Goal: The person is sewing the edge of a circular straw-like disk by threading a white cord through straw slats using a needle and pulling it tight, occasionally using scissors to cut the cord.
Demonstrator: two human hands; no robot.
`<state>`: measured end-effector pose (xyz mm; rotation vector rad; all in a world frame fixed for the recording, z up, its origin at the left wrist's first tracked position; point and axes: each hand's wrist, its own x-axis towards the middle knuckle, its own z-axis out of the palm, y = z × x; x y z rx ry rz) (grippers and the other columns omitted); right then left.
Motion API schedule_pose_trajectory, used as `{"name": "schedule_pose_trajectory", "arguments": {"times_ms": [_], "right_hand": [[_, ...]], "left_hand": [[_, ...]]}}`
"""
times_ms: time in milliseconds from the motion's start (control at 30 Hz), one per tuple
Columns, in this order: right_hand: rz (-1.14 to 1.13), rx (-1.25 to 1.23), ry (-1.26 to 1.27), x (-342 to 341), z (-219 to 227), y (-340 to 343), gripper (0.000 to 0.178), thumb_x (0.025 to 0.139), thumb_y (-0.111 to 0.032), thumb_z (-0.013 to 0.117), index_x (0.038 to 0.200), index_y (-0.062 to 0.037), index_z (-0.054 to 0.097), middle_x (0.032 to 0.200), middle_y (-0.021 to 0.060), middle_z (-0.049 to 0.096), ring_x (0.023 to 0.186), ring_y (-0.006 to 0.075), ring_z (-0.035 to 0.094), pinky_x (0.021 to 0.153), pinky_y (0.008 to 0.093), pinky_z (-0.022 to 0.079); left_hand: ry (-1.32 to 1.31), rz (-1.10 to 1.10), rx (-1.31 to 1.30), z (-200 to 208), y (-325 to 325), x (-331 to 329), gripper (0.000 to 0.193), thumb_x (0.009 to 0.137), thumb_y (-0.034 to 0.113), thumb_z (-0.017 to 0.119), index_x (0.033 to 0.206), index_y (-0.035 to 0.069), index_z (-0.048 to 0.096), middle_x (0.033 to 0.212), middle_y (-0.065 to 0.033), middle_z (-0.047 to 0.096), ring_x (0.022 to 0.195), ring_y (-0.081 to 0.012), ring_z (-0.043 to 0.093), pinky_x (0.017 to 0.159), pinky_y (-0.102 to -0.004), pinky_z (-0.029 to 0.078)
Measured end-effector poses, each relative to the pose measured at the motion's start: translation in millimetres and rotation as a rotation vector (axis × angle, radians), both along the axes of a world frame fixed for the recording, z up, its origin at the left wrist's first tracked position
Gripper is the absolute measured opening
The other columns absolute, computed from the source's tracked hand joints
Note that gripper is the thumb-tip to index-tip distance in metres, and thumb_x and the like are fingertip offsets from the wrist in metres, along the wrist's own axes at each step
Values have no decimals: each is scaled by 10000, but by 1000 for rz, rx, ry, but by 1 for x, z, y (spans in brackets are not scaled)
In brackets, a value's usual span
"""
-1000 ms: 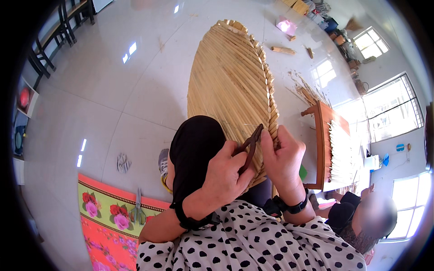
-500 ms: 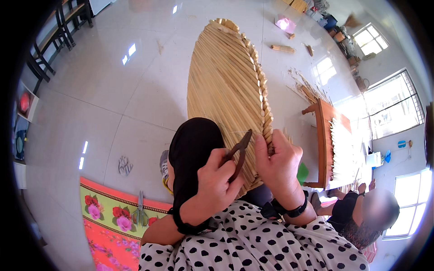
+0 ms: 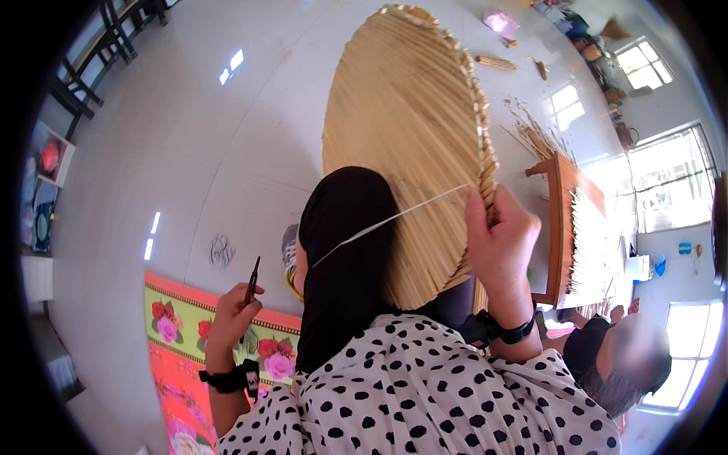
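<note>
A large round panel of straw-coloured stalks (image 3: 402, 129), with a bumpy rim of cut stalk ends, leans across my knees. My right hand (image 3: 502, 235) is closed on its right rim, thumb on the face and fingers behind. From beside that thumb, a white thread (image 3: 402, 214) stretches down leftward across the panel and my dark-clad knee; its far end is too thin to follow. Off to the left, over the floral mat, my left hand (image 3: 233, 312) holds dark pliers (image 3: 253, 280), jaws pointing up. Whether a needle sits in the jaws cannot be made out.
A floral mat (image 3: 178, 364) lies at lower left, with scissors (image 3: 250, 341) partly hidden behind my left hand. Crumpled scraps (image 3: 222, 250) lie on the floor. A wooden table (image 3: 563, 227) bearing stalks stands at right; another person (image 3: 591, 349) is beyond it.
The pliers moved from the panel's rim far down and left in my left hand. A long white thread now stretches over the panel. My right hand still grips the rim; the view has shifted.
</note>
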<state>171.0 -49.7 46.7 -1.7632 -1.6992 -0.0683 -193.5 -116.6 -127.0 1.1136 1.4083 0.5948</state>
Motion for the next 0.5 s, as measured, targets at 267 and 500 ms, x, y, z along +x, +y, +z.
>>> {"name": "schedule_pose_trajectory", "arguments": {"times_ms": [267,500], "right_hand": [[9,4,4,3,-2,0,322,841,-119,690,642,-17,458,497,126,457,385,255,432,415,341,364],[54,6,42,-1,1,1,338,827,-116,708,641,-21,442,470,122,444,364,260,432,388,331,353]], "left_hand": [[826,-257,-179,-268,-173,-61,352,812,348,631,849,1,675,807,-231,667,798,-412,648,696,-487,514],[817,-91,49,-200,-72,-57,338,787,294,715,986,28,655,967,-206,647,903,-397,632,767,-474,510]]}}
